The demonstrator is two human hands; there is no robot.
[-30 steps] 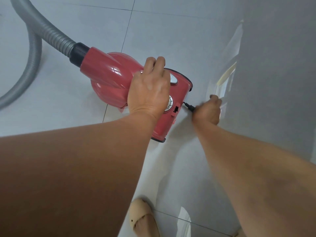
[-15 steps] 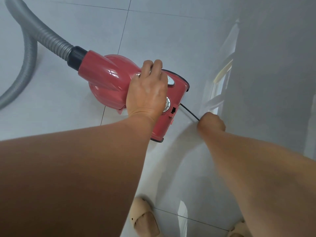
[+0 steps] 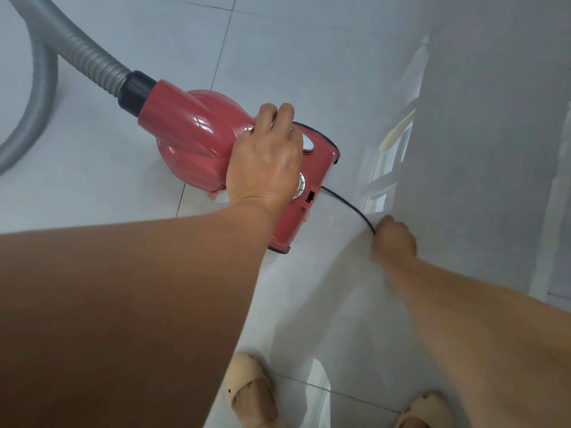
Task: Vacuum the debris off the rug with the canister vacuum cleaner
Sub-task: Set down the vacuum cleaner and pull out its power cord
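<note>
While my left grip curls over the canister vacuum and my right grip clutches its cord, a hard yank could topple it.

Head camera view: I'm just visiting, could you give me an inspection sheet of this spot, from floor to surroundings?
Surface: glossy pale tiled floor; no rug in view.
Job's things: red canister vacuum on the floor, grey ribbed hose joined to its far end.
Clutter: nothing seen.
Hands: left hand holds the vacuum's top; right hand pinches the black cord.
Cables: black cord runs from the vacuum's rear to the right hand.
Surroundings: grey wall at right; beige slippers below.
</note>
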